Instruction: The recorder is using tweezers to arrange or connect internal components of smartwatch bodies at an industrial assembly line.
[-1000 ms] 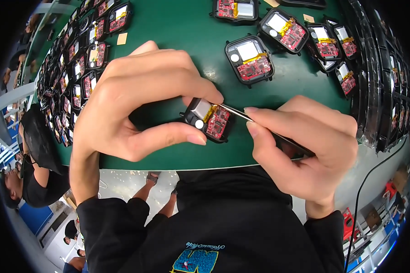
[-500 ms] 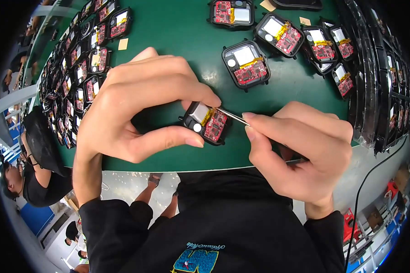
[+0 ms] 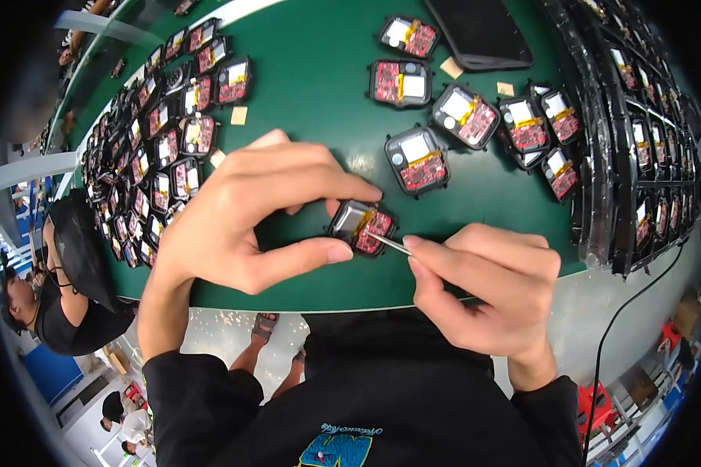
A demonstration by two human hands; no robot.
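My left hand (image 3: 261, 206) grips a small black watch-like housing (image 3: 341, 224) between thumb and fingers, just above the green table. Inside it are a silvery battery, yellow tape and a red circuit board (image 3: 375, 226). Fine metal tweezers (image 3: 392, 244) are pinched between the thumb and index finger of my right hand (image 3: 483, 284). Their tips lie over the red board, near its edge with the yellow tape. Whether they hold anything is too small to tell. Another open housing (image 3: 417, 160) with the same parts lies just beyond, to the right.
Crowds of similar housings (image 3: 163, 148) fill the table's left side; several more lie far right. Stacked black trays (image 3: 600, 156) of housings stand along the right edge. A flat black object (image 3: 481, 35) lies at the back. A person (image 3: 74, 288) sits at far left.
The tweezer tips have moved from the housing's upper edge onto the red board. The round white spot beside the battery no longer shows. The whole view has shifted, showing more of the table's far side.
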